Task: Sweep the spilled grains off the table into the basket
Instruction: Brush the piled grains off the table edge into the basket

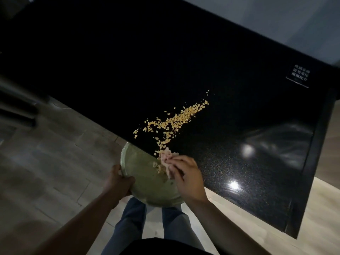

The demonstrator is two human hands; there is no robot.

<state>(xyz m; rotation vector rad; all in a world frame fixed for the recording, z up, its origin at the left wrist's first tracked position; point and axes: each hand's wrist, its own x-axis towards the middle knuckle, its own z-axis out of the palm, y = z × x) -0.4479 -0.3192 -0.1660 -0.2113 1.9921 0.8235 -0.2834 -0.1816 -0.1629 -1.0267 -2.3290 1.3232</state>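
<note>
Glossy, speckled black surface (239, 162); matt green basket (141, 161); soft crumpled pale cloth (166, 155); matt wood-grain floor (55, 144) planks.

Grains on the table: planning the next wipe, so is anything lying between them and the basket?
Nothing visible does. The grains trail over the black table straight to its edge, where the left hand holds the basket just below. The right hand grips a cloth at that edge, above the basket.
</note>
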